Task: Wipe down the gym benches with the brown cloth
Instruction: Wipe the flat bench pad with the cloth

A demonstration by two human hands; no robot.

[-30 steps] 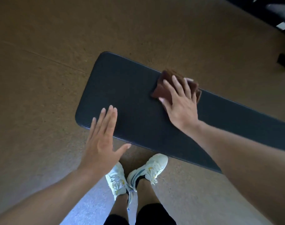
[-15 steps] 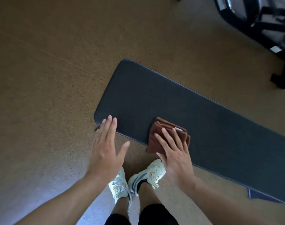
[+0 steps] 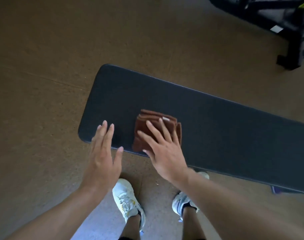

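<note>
A long black padded gym bench [image 3: 217, 129] runs from the centre to the right edge of the head view. A folded brown cloth [image 3: 147, 123] lies on its near left part. My right hand [image 3: 163, 149] presses flat on the cloth with fingers spread. My left hand [image 3: 102, 156] hovers over the bench's near left corner, fingers apart, holding nothing.
Brown speckled floor [image 3: 44, 84] surrounds the bench. A black metal equipment frame [image 3: 286, 32] stands at the top right. My two white sneakers [image 3: 127, 201] stand just in front of the bench. A small purple object [image 3: 276, 190] shows under the bench at the right.
My right hand swept the cloth from the bench's far edge to its near edge, then back up toward the middle. The left hand shifted closer to the bench corner.
</note>
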